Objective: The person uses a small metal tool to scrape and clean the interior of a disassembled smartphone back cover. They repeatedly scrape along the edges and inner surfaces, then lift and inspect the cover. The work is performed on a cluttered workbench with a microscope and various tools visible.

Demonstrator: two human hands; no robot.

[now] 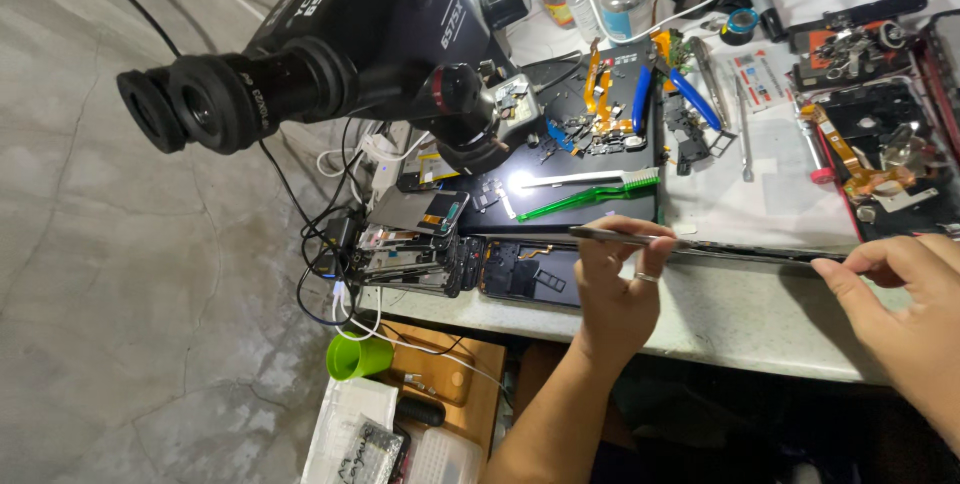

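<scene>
Cluttered repair bench [740, 319] under a black stereo microscope [330, 44]
Left hand [615, 294] and right hand [905, 294] pinching opposite ends of a thin phone panel [720, 247], held edge-on just above bench front; opened phones [470, 259] beside left hand, green toothbrush [585, 196] on black mat [590, 159] behind

Thin flat panel [700, 244]: dark, glossy, metallic sheen seen along its edge. Ring [647, 277]: polished metal. Microscope [350, 44] housing: black, matt plastic noted, eyepieces rubbery. Work mat [560, 206]: black, glossy, lamp glare reflected. Brushes [590, 189]: white and green smooth plastic. Desk [740, 319] top: pale, speckled, stone-like, matt. Floor [120, 294]: grey concrete, rough, cracked. Cup [358, 356]: green glossy plastic. Tweezers [745, 134]: bare brushed metal.
</scene>
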